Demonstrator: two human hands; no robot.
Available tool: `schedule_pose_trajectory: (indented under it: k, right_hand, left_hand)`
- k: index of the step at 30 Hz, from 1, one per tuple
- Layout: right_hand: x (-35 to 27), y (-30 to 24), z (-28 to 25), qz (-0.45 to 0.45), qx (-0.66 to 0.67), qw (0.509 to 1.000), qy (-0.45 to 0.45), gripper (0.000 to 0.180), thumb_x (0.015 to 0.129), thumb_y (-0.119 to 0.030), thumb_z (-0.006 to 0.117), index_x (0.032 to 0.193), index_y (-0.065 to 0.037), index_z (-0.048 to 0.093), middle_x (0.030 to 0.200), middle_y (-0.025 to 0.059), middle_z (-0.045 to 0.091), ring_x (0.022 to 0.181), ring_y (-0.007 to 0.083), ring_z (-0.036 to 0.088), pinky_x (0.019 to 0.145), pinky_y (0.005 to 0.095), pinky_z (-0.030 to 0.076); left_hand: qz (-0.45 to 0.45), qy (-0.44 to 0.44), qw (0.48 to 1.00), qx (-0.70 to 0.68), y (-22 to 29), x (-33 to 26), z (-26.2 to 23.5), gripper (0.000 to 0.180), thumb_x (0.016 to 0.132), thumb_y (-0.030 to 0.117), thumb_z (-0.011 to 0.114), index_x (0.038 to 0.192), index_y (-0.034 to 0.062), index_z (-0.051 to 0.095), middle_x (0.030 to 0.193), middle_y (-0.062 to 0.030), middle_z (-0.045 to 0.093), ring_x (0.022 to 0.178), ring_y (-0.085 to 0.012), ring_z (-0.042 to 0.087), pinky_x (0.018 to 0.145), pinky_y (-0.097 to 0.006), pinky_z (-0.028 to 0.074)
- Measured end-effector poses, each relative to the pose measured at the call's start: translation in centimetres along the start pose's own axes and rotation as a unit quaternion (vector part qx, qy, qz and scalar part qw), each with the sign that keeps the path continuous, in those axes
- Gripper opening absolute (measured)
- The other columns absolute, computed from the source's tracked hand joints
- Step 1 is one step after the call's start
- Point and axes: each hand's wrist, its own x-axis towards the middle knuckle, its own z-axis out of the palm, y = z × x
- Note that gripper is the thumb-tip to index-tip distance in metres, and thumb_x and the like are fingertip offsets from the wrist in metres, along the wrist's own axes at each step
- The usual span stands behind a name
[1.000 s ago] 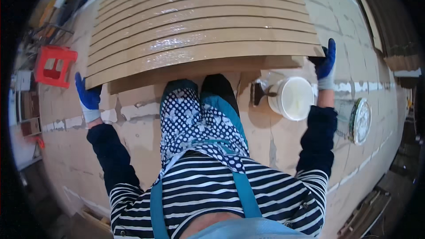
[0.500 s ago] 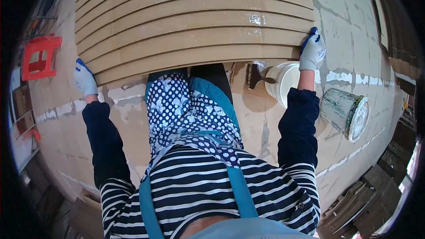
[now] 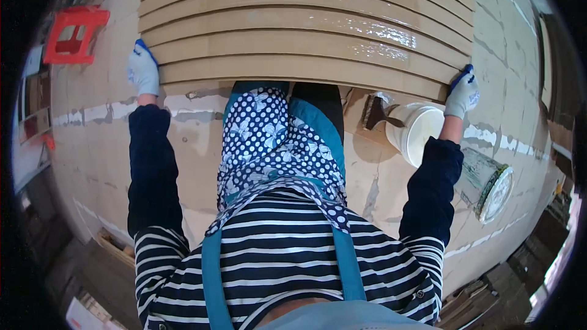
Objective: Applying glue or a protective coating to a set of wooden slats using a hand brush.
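Note:
A wide tan slatted panel [image 3: 275,43], made of several long overlapping boards, spans the upper middle of the view. Wet, shiny patches show on its right half. My left hand [image 3: 143,70], in a white glove with blue palm coating, grips the panel's near left corner. At the near right corner my right hand [image 3: 463,95], gloved the same way, is closed on the edge. Both arms reach straight out, holding the panel across in front of my legs. What lies beneath the panel is hidden.
Close to the right hand stands a white bucket [image 3: 422,131], with a wide brush [image 3: 380,114] beside it. A paint-smeared bucket [image 3: 489,183] is farther right. On the left is a red plastic stool [image 3: 76,35]. Wooden boards [image 3: 477,302] lie at the lower right.
The view has shifted, so the surroundings appear farther right. Relative to my body, the panel's left end has swung away and its right end nearer. Both hands keep their grip.

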Motion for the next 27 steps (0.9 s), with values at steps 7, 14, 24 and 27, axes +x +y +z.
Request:
schedule_pose_trajectory:
  k: [7,14,24,27]
  right_hand:
    - [0.9,-0.6,0.4,0.013,-0.050,0.998,-0.023,0.041,0.087,-0.038,0.040,0.090,-0.005,0.066,0.079,0.0171,0.064,0.068,0.0315,0.060,0.063,0.0422,0.045]
    - [2.8,6.1,-0.9,-0.217,-0.083,0.971,-0.061,0.039,0.090,-0.034,0.036,0.103,-0.006,0.059,0.078,0.0161,0.063,0.066,0.0330,0.059,0.063,0.0430,0.046]
    - [1.0,0.2,-6.9,-0.108,-0.223,0.939,-0.241,0.043,0.087,-0.046,0.036,0.098,-0.012,0.058,0.085,0.0196,0.063,0.079,0.0272,0.062,0.065,0.0355,0.049]
    - [2.4,1.3,-8.0,-0.067,-0.174,0.923,-0.336,0.039,0.092,-0.028,0.038,0.131,-0.025,0.037,0.084,0.0164,0.062,0.078,0.0251,0.061,0.067,0.0378,0.049]
  left_hand:
    - [0.019,0.000,0.999,0.040,0.0,0.3,-0.8,0.048,0.089,0.042,0.034,0.087,0.0032,0.063,0.083,-0.0236,0.060,0.078,-0.0399,0.058,0.068,-0.046,0.043]
    - [0.149,-0.116,0.976,0.111,-0.7,2.0,-5.9,0.043,0.088,0.041,0.039,0.083,0.0046,0.062,0.081,-0.0214,0.060,0.075,-0.0378,0.058,0.068,-0.045,0.044]
    - [0.210,-0.275,0.932,0.107,-3.8,4.1,-6.6,0.029,0.091,0.023,0.042,0.114,0.0105,0.053,0.080,-0.0092,0.058,0.071,-0.0215,0.060,0.054,-0.037,0.049]
    - [-0.052,-0.373,0.908,-0.187,-1.1,4.6,-12.6,0.035,0.092,0.025,0.039,0.122,0.0092,0.048,0.094,-0.0093,0.060,0.082,-0.0183,0.061,0.065,-0.033,0.050]
